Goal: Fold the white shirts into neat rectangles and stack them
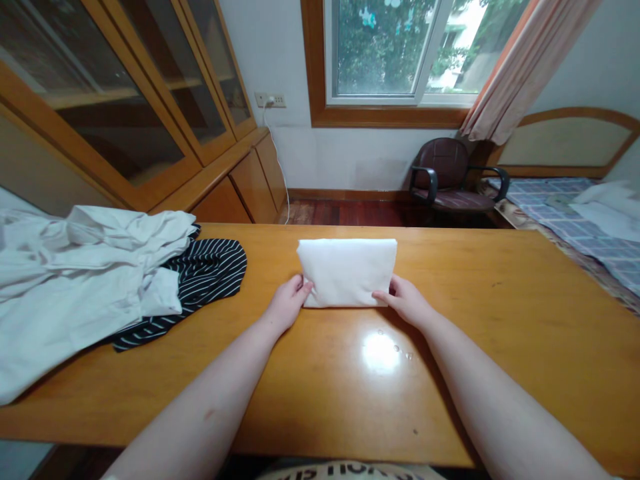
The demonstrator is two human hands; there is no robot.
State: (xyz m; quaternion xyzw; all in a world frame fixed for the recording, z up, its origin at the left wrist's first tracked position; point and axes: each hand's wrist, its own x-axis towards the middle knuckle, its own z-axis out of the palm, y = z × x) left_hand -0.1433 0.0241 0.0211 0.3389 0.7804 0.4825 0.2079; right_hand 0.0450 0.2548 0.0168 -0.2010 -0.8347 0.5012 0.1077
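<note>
A white cloth folded into a neat rectangle point(347, 270) lies on the wooden table point(320, 373), in the middle of the head view. My left hand point(290, 300) grips its near left corner, thumb on top and fingers tucked at the side and beneath. At the near right corner, my right hand point(405, 300) pinches the cloth in the same way, with the thumb over the upper face. What kind of garment or linen it is cannot be made out from the folded shape.
White clothing point(75, 280) is heaped on the table's left, partly over a black-and-white striped cloth point(213, 267). Beyond the table stand a glass-fronted cabinet point(200, 160), an office chair point(445, 173) and a bed point(590, 220). A window point(385, 53) is in the far wall.
</note>
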